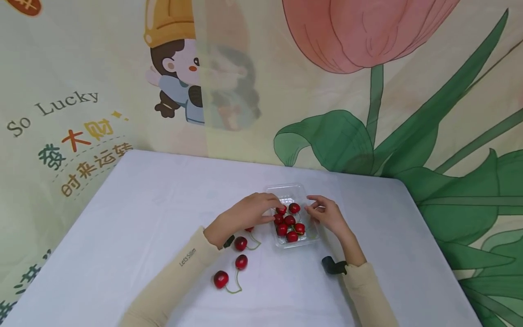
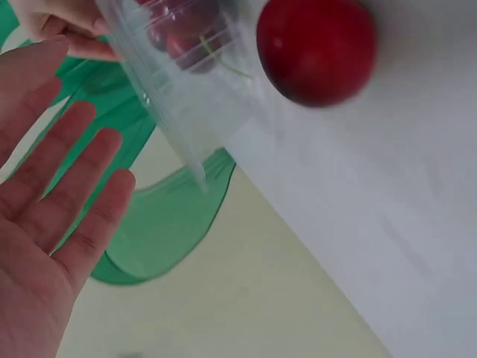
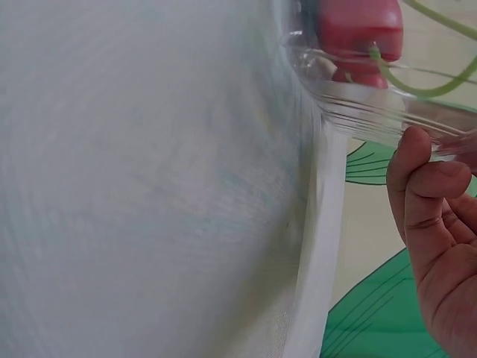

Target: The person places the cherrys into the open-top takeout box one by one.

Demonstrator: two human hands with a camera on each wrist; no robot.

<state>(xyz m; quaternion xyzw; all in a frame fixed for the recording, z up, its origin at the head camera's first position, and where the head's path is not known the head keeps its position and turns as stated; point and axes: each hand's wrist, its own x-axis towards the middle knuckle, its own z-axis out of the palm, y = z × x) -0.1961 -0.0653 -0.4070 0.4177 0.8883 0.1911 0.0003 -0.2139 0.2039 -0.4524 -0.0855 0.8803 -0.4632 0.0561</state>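
A clear plastic box point(image 1: 295, 245) with several red cherries point(image 1: 289, 220) in it sits on the table. My left hand point(image 1: 249, 213) reaches over its left side, fingertips right by a cherry at the far left. In the left wrist view, that hand's fingers point(image 2: 100, 216) are extended and spread beside the box wall. At the right rim is my right hand point(image 1: 331, 217), loosely bent, its fingertips point(image 3: 416, 142) against the clear side in the right wrist view. Left of the box lies a cherry point(image 1: 240, 243); another point(image 1: 249, 229) is partly hidden by the left wrist.
Nearer the front, two cherries point(image 1: 221, 279) lie with stems meeting on the white tabletop point(image 1: 163, 200). Dark wrist cameras point(image 1: 333, 265) are strapped on both wrists, below beige sleeves. A printed cloth point(image 1: 245, 145) with flowers and lettering hangs behind the table's far edge.
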